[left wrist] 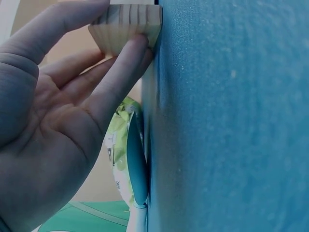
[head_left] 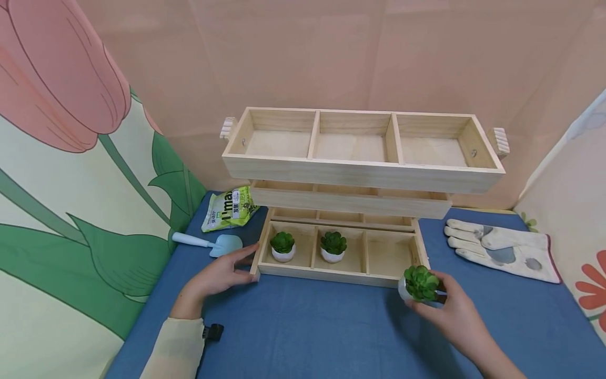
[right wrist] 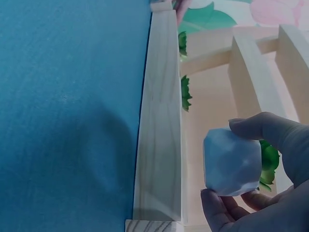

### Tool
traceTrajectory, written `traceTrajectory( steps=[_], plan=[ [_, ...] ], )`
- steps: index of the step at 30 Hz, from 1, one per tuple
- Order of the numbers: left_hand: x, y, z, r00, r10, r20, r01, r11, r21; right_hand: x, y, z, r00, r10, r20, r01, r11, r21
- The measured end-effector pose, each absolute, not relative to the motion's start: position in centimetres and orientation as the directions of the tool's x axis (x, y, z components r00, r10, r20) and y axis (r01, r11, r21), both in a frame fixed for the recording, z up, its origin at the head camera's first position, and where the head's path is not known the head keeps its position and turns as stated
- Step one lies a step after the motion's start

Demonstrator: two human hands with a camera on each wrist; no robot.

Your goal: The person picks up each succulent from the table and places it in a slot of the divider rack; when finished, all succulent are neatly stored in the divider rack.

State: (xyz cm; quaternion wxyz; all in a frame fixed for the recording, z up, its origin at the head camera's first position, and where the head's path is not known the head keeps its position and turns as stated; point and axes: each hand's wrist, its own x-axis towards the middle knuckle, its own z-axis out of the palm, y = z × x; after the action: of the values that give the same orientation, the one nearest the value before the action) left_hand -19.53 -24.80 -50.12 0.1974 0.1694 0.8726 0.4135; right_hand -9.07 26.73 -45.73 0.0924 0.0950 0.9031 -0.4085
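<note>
My right hand [head_left: 452,310] pinches the white pot of a green succulent [head_left: 420,283] between thumb and fingers, just in front of the lowest tray's right corner. The right wrist view shows the white faceted pot [right wrist: 231,162] tilted, its base towards the camera. My left hand [head_left: 220,273] grips the left front corner of the tiered wooden planter shelf [head_left: 326,275]; in the left wrist view, thumb and fingers pinch its wooden end [left wrist: 128,29]. Two more potted succulents stand in that tray, one in the left compartment [head_left: 283,245] and one in the middle compartment [head_left: 333,246].
Upper wooden tiers [head_left: 364,176] overhang the lowest tray. Left of the shelf lie a light blue trowel [head_left: 226,245] and a green-white bag [head_left: 230,209]. White work gloves [head_left: 502,250] lie to the right on the blue cloth [head_left: 322,337].
</note>
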Motion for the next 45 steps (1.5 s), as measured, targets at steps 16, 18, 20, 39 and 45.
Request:
traceTrajectory(
  steps=[16, 18, 20, 39, 45],
  plan=[
    [-19.7, -24.7, -50.0, -0.862, 0.463, -0.209, 0.128, 0.596, 0.793, -11.3, 27.2, -45.0, -0.983, 0.071, -0.167, 0.171, 0.665, -0.727],
    [-19.7, -24.7, -50.0, -0.861, 0.463, -0.21, 0.127, 0.595, 0.793, -11.7, 27.2, -45.0, -0.982, 0.069, -0.178, 0.179, 0.653, -0.736],
    [-19.7, -24.7, -50.0, -0.86, 0.464, -0.212, 0.125, 0.595, 0.794, -12.0, 27.2, -45.1, -0.979, 0.068, -0.194, 0.192, 0.636, -0.748],
    [-19.8, -24.9, -50.2, -0.861, 0.463, -0.211, 0.126, 0.595, 0.794, -15.3, 26.9, -46.5, -0.99, 0.047, -0.131, 0.132, 0.63, -0.766],
    [-19.9, -24.9, -50.2, -0.861, 0.461, -0.213, 0.118, 0.589, 0.8, -16.5, 26.6, -47.4, -0.99, 0.037, -0.134, 0.127, 0.64, -0.758]
  ],
)
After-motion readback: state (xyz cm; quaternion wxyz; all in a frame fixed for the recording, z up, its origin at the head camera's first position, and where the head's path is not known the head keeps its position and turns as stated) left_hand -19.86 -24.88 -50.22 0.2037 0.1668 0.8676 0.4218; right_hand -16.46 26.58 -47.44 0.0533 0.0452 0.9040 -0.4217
